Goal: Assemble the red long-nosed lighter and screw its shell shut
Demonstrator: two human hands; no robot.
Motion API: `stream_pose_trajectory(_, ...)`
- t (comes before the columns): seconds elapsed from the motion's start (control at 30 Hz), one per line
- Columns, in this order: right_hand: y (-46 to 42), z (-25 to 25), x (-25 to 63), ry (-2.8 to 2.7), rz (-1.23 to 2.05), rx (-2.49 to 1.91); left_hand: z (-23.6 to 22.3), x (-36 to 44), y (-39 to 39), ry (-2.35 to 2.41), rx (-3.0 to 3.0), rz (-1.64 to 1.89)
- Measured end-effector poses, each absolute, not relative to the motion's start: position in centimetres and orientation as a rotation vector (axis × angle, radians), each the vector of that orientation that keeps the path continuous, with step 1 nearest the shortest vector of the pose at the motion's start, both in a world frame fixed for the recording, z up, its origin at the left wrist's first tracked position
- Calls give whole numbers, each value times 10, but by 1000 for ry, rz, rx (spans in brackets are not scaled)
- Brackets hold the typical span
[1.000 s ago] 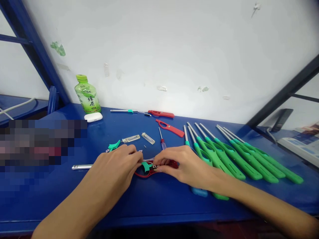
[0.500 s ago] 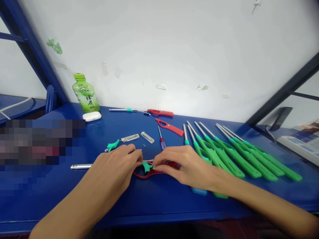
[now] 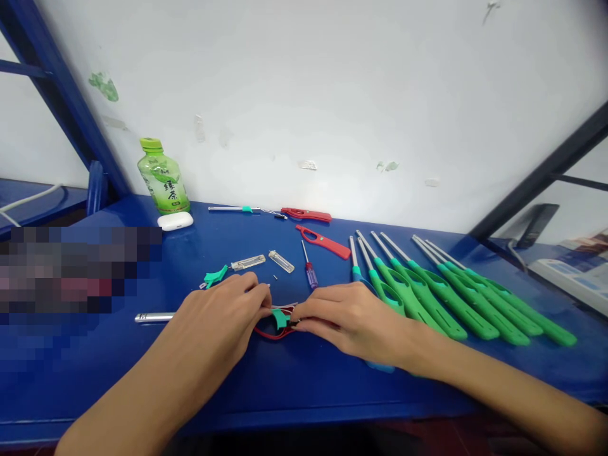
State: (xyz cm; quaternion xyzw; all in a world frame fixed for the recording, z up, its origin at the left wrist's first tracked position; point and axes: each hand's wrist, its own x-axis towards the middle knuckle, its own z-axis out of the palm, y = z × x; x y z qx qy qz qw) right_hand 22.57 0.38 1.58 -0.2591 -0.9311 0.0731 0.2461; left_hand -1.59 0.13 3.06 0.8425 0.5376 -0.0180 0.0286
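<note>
A red lighter casing (image 3: 272, 335) with a green trigger (image 3: 280, 318) in it lies at the front middle of the table. Its silver tube (image 3: 154, 317) appears to stick out to the left from under my left hand (image 3: 232, 307). That hand is closed over the front of the lighter, thumb and fingers pinched beside the trigger. From the right, my right hand (image 3: 342, 316) pinches a small dark part (image 3: 295, 322) just behind the trigger. My fingers hide much of the casing.
Several green long lighters (image 3: 446, 297) lie fanned out at right. Beyond the hands are a screwdriver (image 3: 310, 272), clear fuel tanks (image 3: 247, 263), a loose green trigger (image 3: 216, 276) and a red casing half (image 3: 323, 242). A tea bottle (image 3: 166, 180) and white case (image 3: 175, 221) stand back left.
My right fingers have shifted slightly at the small dark part, which shows more plainly now. The right hand now covers the casing's rear end. My left hand has barely moved.
</note>
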Motion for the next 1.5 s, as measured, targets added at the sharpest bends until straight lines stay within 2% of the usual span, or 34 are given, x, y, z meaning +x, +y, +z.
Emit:
stream_pose_trajectory(0.33, 4, 15, 228, -2589, 148, -691, 28, -16, 0, 1669, 2654, -104)
stream_pose_trajectory(1.2, 6, 14, 232, -2592, 178, -674, 28, -14, -9, 1602, 2630, 48)
stream_pose_trajectory(1.5, 3, 14, 230, -2537, 215, -809, 27, -13, -8, 1587, 2634, 115)
